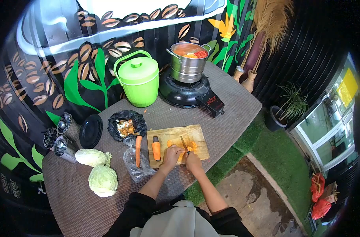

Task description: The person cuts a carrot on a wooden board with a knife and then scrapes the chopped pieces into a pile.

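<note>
My right hand (193, 161) grips a knife (183, 142), its blade pointing away from me over the wooden cutting board (199, 132). Bent over the board, my left hand (172, 154) presses on orange carrot, partly hidden under its fingers. Chopped carrot (192, 146) lies around the blade. To the left on the board rests an orange tool with dark ends (156, 151), perhaps a peeler. A whole carrot (138, 152) lies just off the board's left edge, on a clear plastic bag (132, 165).
Behind the board, a steel pot (188, 69) with chopped vegetables sits on a black portable stove (184, 93). A green lidded bucket (139, 83) stands beside it. A black bag of scraps (126, 123), cabbage (103, 181), napa cabbage (93, 157) and utensil holders (65, 148) are leftward.
</note>
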Available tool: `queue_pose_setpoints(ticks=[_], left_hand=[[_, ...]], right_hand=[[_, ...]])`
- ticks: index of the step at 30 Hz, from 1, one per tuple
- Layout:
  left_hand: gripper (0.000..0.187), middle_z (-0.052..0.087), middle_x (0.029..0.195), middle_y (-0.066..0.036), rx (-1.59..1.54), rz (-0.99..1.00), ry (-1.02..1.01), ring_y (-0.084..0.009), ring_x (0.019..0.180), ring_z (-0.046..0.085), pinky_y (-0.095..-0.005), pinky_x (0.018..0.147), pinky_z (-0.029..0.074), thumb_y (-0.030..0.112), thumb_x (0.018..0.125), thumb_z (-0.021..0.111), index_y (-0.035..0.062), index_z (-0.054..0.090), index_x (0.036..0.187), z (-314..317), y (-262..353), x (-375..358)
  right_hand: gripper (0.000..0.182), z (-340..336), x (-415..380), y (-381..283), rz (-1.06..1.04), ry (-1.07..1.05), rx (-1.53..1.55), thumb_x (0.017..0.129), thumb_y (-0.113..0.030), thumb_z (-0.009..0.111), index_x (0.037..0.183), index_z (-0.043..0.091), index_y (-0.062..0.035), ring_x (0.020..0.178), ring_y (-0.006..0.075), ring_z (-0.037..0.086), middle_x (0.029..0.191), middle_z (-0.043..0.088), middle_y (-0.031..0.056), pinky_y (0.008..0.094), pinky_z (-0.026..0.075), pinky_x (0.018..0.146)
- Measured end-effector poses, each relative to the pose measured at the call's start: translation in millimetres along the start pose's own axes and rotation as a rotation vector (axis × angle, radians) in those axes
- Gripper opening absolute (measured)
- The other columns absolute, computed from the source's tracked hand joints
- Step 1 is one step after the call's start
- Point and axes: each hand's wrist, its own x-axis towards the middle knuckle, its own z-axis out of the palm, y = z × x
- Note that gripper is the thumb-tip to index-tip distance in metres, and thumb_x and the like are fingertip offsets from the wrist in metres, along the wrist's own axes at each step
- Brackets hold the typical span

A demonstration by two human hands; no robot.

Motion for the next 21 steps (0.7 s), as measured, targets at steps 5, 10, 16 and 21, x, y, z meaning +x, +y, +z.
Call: queue_pose_setpoints(ticks=[5,10,16,21], left_hand=[[0.009,0.063,0.079,-0.016,-0.033,-0.028,-0.003,-0.0306,0.077,0.062,-0.0375,0.070,0.049,0.006,0.080,0.064,0.0022,0.072,0.084,0.3,1.5,0.5],[0.008,0.063,0.079,-0.015,-0.123,-0.080,-0.008,-0.0295,0.078,0.063,-0.0368,0.071,0.050,0.006,0.080,0.064,0.0018,0.070,0.084,2.0,-2.3,0.5],[0.008,0.065,0.081,-0.013,-0.072,-0.094,0.048,-0.0290,0.078,0.063,-0.0366,0.072,0.050,0.006,0.079,0.065,0.0009,0.069,0.083,6.1,-1.9,-3.0],[0.008,0.066,0.082,-0.013,-0.004,-0.061,0.016,-0.0284,0.078,0.061,-0.0364,0.074,0.049,0.004,0.077,0.065,-0.0003,0.070,0.082,4.1,-0.1,-2.9]], right_hand=[[0.038,4.3,-1.5,1.1,0.009,-0.035,0.008,0.096,-0.031,0.045,0.106,0.053,0.0051,0.090,0.0431,0.064,0.092,0.065,0.0282,0.0484,0.051,0.080],[0.038,19.9,-16.9,-8.7,0.107,0.053,0.114,0.097,-0.032,0.043,0.101,0.052,0.0050,0.091,0.0457,0.062,0.096,0.063,0.0319,0.0519,0.049,0.080],[0.040,2.5,0.2,-0.5,0.004,0.046,0.055,0.097,-0.034,0.044,0.101,0.052,0.0044,0.092,0.0445,0.063,0.093,0.064,0.0302,0.0523,0.049,0.079],[0.042,-9.1,-0.9,6.0,-0.010,-0.074,-0.015,0.097,-0.034,0.043,0.106,0.053,0.0061,0.092,0.0441,0.062,0.095,0.064,0.0302,0.0522,0.048,0.080]])
